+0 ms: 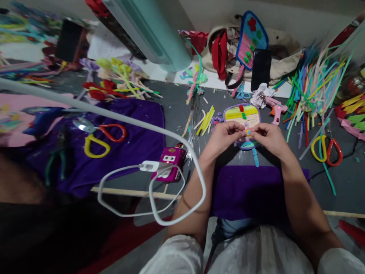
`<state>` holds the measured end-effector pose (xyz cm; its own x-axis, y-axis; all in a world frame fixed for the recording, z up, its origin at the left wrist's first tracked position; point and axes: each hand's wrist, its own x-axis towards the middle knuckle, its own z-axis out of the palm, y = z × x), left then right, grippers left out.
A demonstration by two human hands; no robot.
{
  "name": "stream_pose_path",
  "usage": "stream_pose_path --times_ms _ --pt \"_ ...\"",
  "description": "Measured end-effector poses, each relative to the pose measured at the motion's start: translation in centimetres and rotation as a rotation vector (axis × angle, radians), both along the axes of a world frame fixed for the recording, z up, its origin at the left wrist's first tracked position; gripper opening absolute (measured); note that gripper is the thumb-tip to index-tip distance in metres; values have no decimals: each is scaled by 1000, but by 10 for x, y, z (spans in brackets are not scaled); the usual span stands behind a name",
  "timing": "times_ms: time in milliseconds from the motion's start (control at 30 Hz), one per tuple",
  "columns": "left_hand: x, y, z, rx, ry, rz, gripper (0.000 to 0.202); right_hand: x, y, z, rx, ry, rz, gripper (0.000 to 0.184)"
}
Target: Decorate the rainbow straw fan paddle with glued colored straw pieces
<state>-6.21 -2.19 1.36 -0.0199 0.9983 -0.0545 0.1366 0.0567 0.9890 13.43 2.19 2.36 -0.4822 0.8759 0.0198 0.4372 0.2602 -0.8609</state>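
Observation:
My left hand (226, 137) and my right hand (269, 137) meet over a pipe-cleaner craft panel (245, 112). The panel has a purple rim, yellow and cream stripes, red and green bits near its top and a blue stem (255, 156) at its lower end. Pinched between the fingertips of both hands is a small yellow and blue piece (248, 132); its exact kind is too small to make out. To the left of the panel lie small purple coils (219, 114) and cut yellow pipe cleaners (205, 121). A pink glue gun (276, 108) rests at its upper right.
Pipe cleaners (313, 83) and scissors (326, 149) are on the right. A white cable (128, 121) loops across the left to a magenta power strip (170, 163). More scissors (98, 139) lie on purple cloth (142, 114). Behind stand a finished blue panel (251, 32) and a phone (261, 70).

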Motion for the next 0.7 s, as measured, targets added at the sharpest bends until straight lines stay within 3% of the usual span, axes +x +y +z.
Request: stream_pose_path --times_ms 133,300,700 --pt "-5 3 -9 7 211 85 21 13 6 -2 32 -154 113 14" --pt "-13 2 -13 10 511 207 22 10 6 -6 69 -271 148 13" --pt "-37 -3 -2 -165 787 405 26 4 2 0 140 -452 132 16"
